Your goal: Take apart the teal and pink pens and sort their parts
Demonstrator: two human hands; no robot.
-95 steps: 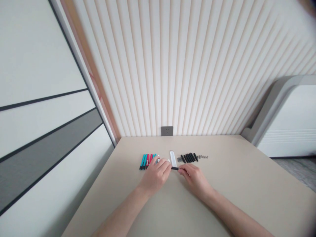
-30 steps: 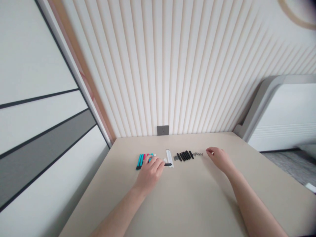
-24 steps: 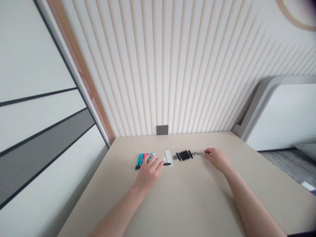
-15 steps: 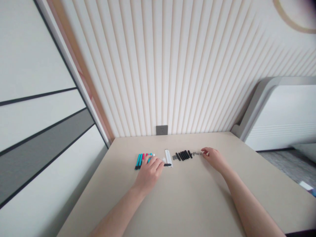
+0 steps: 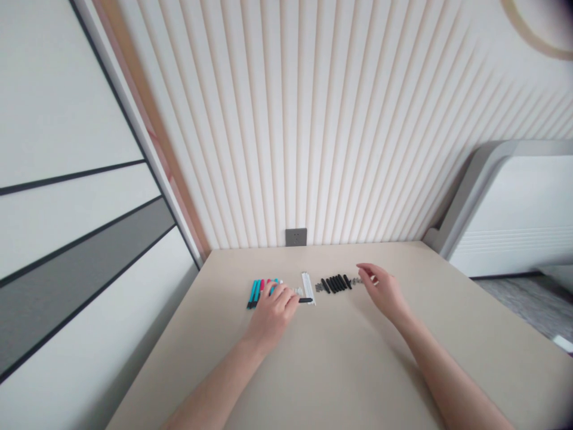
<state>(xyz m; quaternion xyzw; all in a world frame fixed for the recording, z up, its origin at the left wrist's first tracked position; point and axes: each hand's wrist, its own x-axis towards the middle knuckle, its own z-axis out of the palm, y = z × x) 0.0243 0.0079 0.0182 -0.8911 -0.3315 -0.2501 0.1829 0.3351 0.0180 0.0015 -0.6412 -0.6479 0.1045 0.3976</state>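
My left hand (image 5: pixel 274 309) is closed around a black pen barrel (image 5: pixel 305 300), whose end sticks out to the right past the fingers. Beneath and beside that hand lie turquoise pen barrels (image 5: pixel 256 291) and pink ones (image 5: pixel 262 285), partly covered by it. Just right of it are small clear pieces (image 5: pixel 298 291) and a bundle of thin white refills (image 5: pixel 307 285). My right hand (image 5: pixel 381 291) has thumb and fingertips brought together above a scatter of small grey metal pieces (image 5: pixel 356 281); whatever is pinched there is too small to name.
A row of black pen parts (image 5: pixel 336 283) lies mid-table, with small grey springs or similar bits (image 5: pixel 319 287) to its left. The beige table (image 5: pixel 322 370) meets a ribbed wall with a dark socket (image 5: pixel 296 237). A white bed headboard (image 5: pixel 514 209) stands at right.
My right hand has lifted a little off the grey pieces and shifted left, toward the black parts. The left hand keeps its grip on the black barrel. The view has swung slightly.
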